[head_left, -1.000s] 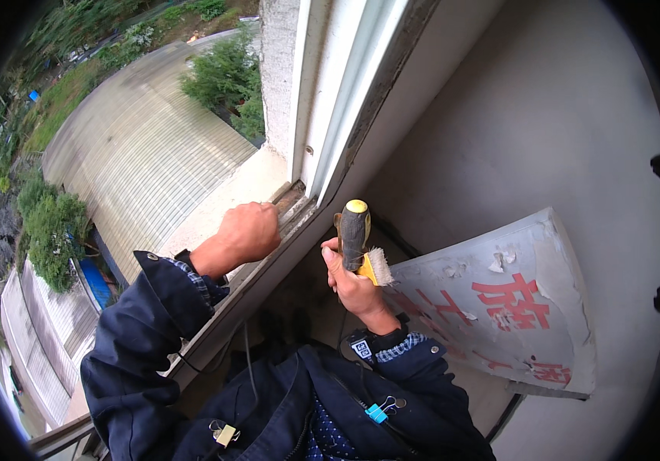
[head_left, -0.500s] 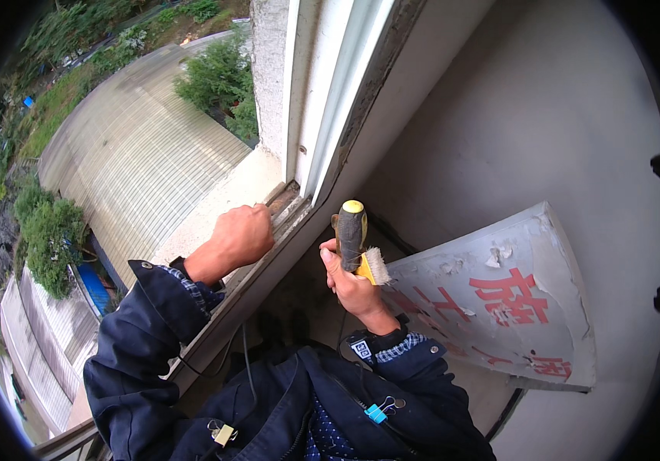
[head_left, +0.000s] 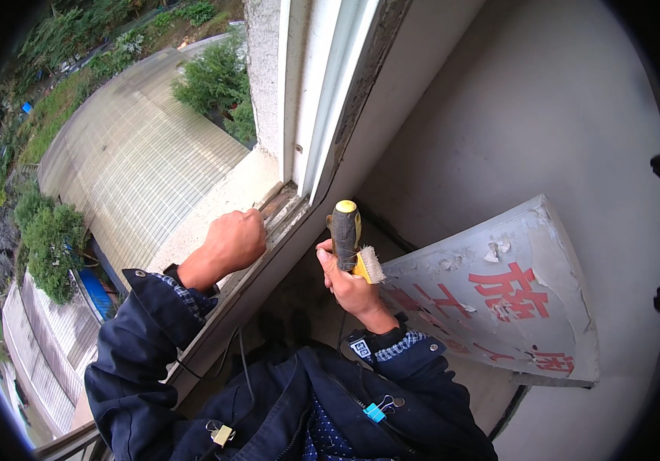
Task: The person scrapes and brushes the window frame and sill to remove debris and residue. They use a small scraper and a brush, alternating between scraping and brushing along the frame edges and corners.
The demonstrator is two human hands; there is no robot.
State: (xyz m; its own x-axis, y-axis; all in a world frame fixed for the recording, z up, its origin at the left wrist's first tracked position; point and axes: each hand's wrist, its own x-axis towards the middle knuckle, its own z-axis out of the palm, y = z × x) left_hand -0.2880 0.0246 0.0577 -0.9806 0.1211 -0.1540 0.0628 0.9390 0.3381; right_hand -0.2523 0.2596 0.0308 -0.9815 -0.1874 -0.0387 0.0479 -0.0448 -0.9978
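My left hand (head_left: 236,242) is closed in a fist over the window track (head_left: 282,209), knuckles up. Its fingertips are tucked underneath, so anything inside them is hidden. My right hand (head_left: 351,290) grips a brush (head_left: 369,265) with a yellow base and short pale bristles. Beside the bristles, in the same grasp, a black-and-yellow handle (head_left: 346,234) stands upright, its yellow end up. Whether handle and brush are one piece I cannot tell. Both are held on the room side, apart from the frame.
A white window frame (head_left: 322,100) rises ahead of my hands. To the right leans a bent grey board (head_left: 491,261) with red writing and peeling patches. Outside, far below, lie a ribbed roof (head_left: 145,154) and trees (head_left: 49,246). Thin cables (head_left: 245,361) hang by my jacket.
My left fist has shifted slightly left and down, toward me. My right hand keeps the brush and handle in nearly the same place. The view has moved a little.
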